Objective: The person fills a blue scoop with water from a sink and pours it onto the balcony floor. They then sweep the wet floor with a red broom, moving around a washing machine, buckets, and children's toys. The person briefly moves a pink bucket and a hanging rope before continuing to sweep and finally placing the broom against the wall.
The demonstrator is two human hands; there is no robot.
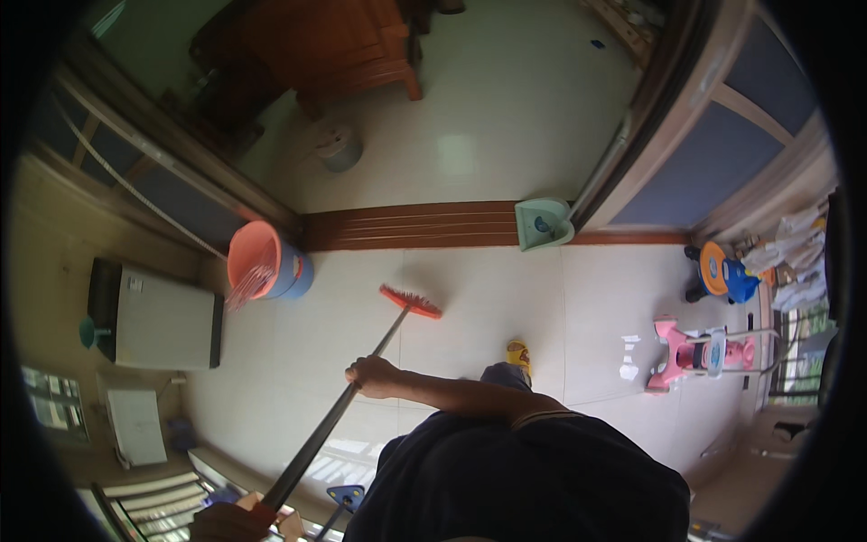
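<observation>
Both my hands grip the long metal shaft of a broom. My right hand wraps the shaft about midway, with the forearm reaching across in front of my body. At the bottom left, my left hand closes around the orange upper end and is partly cut off by the dark picture rim. The broom's orange-red head rests on or just over the pale tiled floor, bristles towards the doorway. One foot in a yellow slipper shows ahead of my dark shirt.
A light-green dustpan stands at the brown door threshold. Left are a pink-and-blue bucket and a grey cabinet-like box. Right are a blue-and-orange ride-on toy and a pink one. A blue triangular mop head lies behind.
</observation>
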